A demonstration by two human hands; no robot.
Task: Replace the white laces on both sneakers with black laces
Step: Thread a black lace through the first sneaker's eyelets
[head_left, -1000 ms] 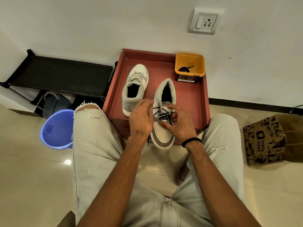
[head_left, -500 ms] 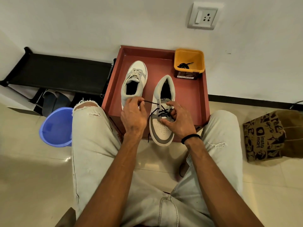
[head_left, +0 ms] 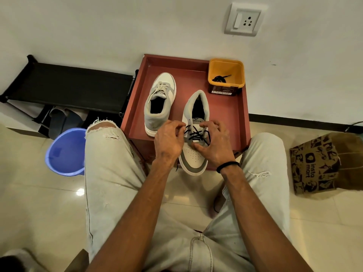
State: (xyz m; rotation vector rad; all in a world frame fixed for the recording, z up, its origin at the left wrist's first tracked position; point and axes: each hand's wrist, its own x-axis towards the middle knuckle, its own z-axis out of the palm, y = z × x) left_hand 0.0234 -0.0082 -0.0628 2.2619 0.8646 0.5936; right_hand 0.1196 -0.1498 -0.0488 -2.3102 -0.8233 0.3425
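Threading a thin black cord lace (head_left: 197, 134) through the eyelets, both hands work at the grey-and-white low-top sneaker (head_left: 195, 132) at the frame's centre, its toe overhanging the near edge of the dark red tray-topped table (head_left: 231, 114). The left hand (head_left: 169, 142) pinches the lace at the left eyelet row; the right hand (head_left: 214, 144) has its fingers curled round the shoe's right side, the thumb pressing the vamp. The lace looks soft, light and limp, so it is best taken near its stiff tip. The second grey sneaker with white laces (head_left: 160, 103) waits upper left; a spare black lace (head_left: 221, 78) lies in the yellow plastic tub (head_left: 225, 64).
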